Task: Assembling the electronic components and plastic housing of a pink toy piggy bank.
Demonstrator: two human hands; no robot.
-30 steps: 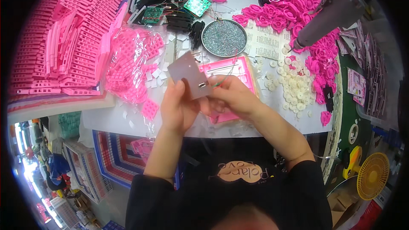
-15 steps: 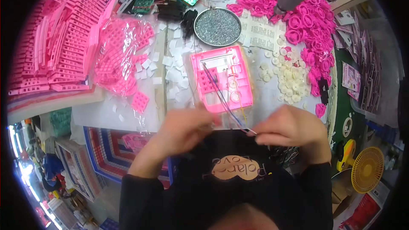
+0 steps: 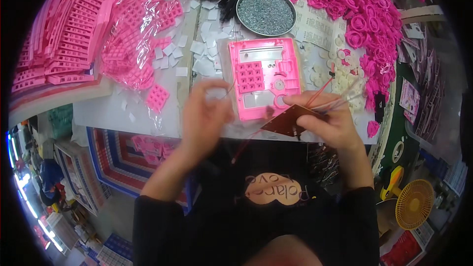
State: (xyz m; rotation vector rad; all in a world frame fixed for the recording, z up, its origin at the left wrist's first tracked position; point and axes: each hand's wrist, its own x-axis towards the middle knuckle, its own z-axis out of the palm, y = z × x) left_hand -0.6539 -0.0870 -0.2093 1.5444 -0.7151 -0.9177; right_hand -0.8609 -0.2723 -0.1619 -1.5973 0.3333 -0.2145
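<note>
The person sits at a white bench (image 3: 123, 111) crowded with pink plastic parts. The right hand (image 3: 329, 118) pinches a small brown circuit board (image 3: 288, 120) between thumb and fingers, holding it tilted just over the near edge of the bench, with thin red and dark wires (image 3: 322, 93) trailing up from it. The left hand (image 3: 207, 113) is blurred, its fingers curled loosely near the pink housing (image 3: 263, 76); I cannot tell whether it grips anything, though a thin red wire seems to run below it.

The housing lies flat on the bench straight ahead, its open inside facing up, with a keypad mat set in it and a few round openings showing. The board is not in it yet, so to my eye the assembly is only partly along: the keypad is seated, the board and its wiring are yet to go in, and no screws look driven.

Behind the housing sits a round metal dish of screws (image 3: 266, 6). To the left lie a clear bag of pink keypads (image 3: 133, 39) and stacked pink frames (image 3: 59, 34); pink rings (image 3: 367, 29) pile up on the right.
</note>
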